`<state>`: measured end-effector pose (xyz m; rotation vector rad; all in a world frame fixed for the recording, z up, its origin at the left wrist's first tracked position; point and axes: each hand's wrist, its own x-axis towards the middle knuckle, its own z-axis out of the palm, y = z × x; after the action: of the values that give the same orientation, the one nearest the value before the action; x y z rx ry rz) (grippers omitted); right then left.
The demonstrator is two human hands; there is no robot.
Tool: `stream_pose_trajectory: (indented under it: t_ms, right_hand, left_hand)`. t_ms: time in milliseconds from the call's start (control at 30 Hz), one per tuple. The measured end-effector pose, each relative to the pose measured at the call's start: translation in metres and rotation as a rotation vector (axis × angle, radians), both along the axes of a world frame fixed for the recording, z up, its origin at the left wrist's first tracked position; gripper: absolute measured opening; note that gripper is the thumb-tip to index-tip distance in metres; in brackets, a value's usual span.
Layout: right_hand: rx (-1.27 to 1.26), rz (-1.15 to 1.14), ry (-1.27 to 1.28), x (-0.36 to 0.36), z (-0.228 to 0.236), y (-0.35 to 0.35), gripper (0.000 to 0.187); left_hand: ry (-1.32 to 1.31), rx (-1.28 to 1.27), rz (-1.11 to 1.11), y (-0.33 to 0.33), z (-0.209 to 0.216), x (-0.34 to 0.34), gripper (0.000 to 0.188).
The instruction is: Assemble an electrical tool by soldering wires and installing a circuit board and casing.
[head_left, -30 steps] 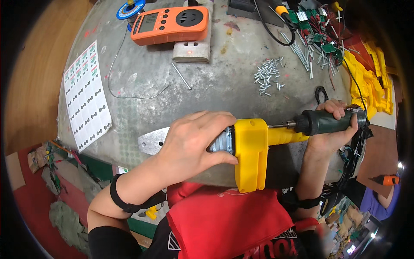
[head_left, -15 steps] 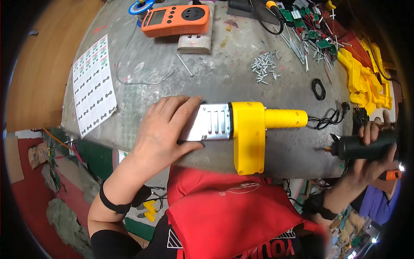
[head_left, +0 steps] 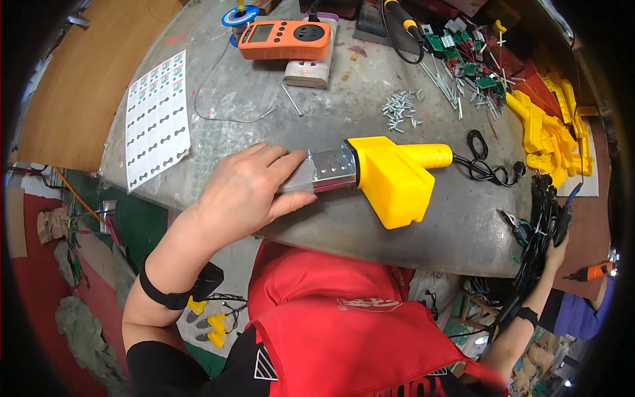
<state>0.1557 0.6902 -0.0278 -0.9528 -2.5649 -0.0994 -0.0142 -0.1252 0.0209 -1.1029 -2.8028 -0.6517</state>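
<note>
A yellow heating tool point(head_left: 395, 185) lies on the grey workbench point(head_left: 344, 225), its slotted metal end pointing left and its yellow handle pointing right. My left hand point(head_left: 248, 188) is closed around that metal end, thumb on the near side and fingers over the far side. Out at the bench's right edge, my right hand point(head_left: 557, 253) is closed on a slim dark-handled tool point(head_left: 563, 223) with a blue end. Its fingers are partly hidden. A bundle of black cables point(head_left: 539, 231) lies beside this hand, and pliers point(head_left: 516, 227) rest just left of the bundle.
An orange meter point(head_left: 284, 41) sits on a power strip point(head_left: 307, 74) at the back. A sticker sheet point(head_left: 159, 122) lies left. Loose screws point(head_left: 400, 109), circuit boards point(head_left: 469, 69) and yellow plastic shells point(head_left: 549, 135) occupy the far right. The tool's black cord point(head_left: 489, 169) lies coiled.
My right hand has lowered and moved away from where it held a ridged black tool up. The yellow heating tool has tilted, showing more of its housing's side. My left hand keeps its grip.
</note>
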Motion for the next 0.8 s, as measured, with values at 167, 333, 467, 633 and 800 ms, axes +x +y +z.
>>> stream_pose_trajectory:
  t_ms: [167, 333, 467, 633, 800]
  right_hand:
    - [-0.05, -0.16, -0.147, 0.003, 0.004, 0.0, 0.05]
    - [-0.276, 0.496, 0.133, -0.023, 0.045, -0.191, 0.048]
    - [-0.094, 0.544, -0.349, -0.028, 0.046, -0.277, 0.07]
    - [0.011, 0.598, -0.416, -0.051, 0.05, -0.3, 0.069]
    - [0.01, 0.485, -0.513, -0.038, 0.059, -0.283, 0.067]
  left_hand:
    - [-0.049, -0.011, 0.027, 0.001, 0.005, 0.002, 0.047]
    - [-0.09, -0.029, 0.036, 0.003, 0.005, 0.004, 0.045]
    - [-0.012, -0.025, 0.004, 0.015, 0.006, -0.002, 0.04]
    - [-0.064, -0.08, 0.186, 0.004, 0.004, 0.013, 0.028]
    - [0.016, -0.023, 0.193, 0.001, -0.003, 0.006, 0.021]
